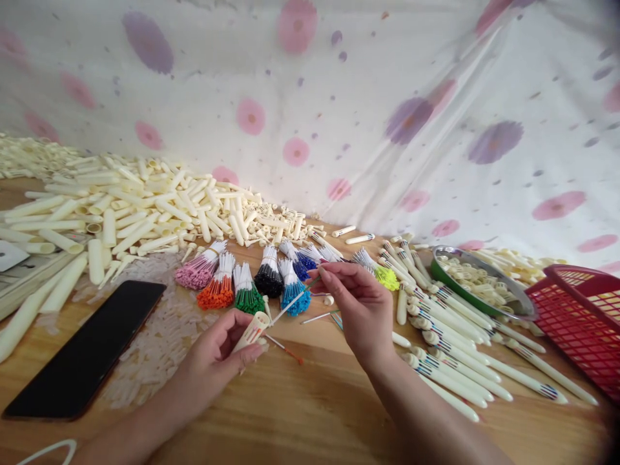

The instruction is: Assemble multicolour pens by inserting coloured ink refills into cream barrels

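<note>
My left hand is closed around a cream pen barrel, its open end pointing up and right. My right hand pinches a thin white refill whose lower tip sits at the barrel's mouth. Just beyond the hands lie bundles of refills with coloured tips: pink, orange, green, black, blue and yellow. A loose orange-tipped refill lies on the wooden table below the barrel.
A large heap of empty cream barrels fills the back left. Several assembled pens lie in rows at the right. A green bowl of small parts and a red basket stand far right. A black phone lies at left.
</note>
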